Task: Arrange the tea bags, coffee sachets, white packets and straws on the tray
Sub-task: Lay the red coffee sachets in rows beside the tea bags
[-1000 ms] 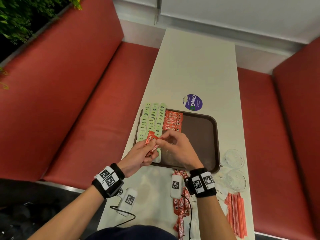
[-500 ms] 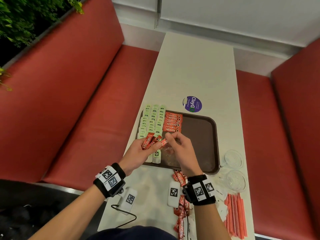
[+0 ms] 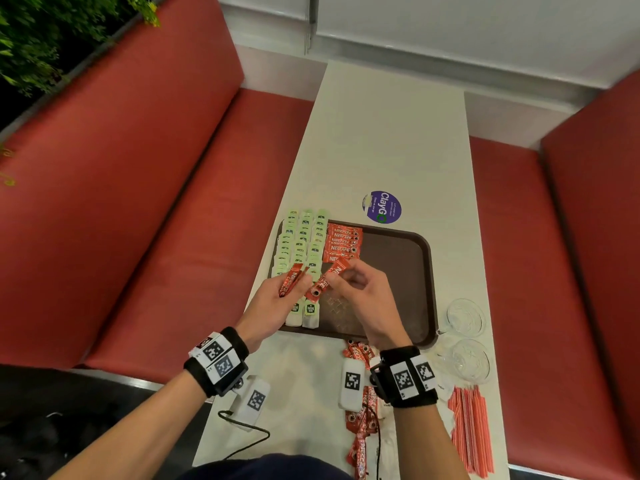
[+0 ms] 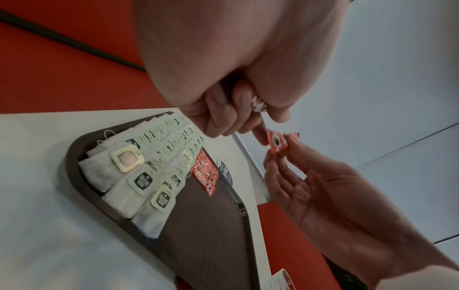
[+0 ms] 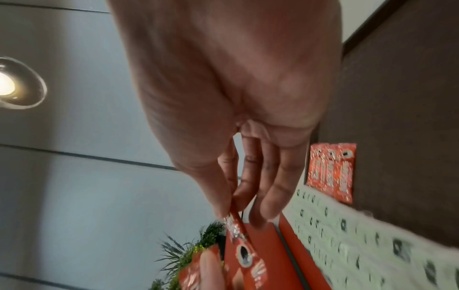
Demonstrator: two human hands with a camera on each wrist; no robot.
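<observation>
Pinching one coffee sachet (image 3: 330, 273), right hand (image 3: 360, 299) fingertips, seemingly.

You get even, soft indoor light in the head view, edges bowed by the wide lens. Both wrist views smear with motion blur; a ceiling lamp (image 5: 5, 86) glares at the right wrist's left edge.

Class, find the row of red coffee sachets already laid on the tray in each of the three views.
Head: row of red coffee sachets just above centre, right of the tea bags.
Left wrist: centre, small.
Right wrist: right edge, mid-height.
Shared landmark: the tea bags beside them.
</observation>
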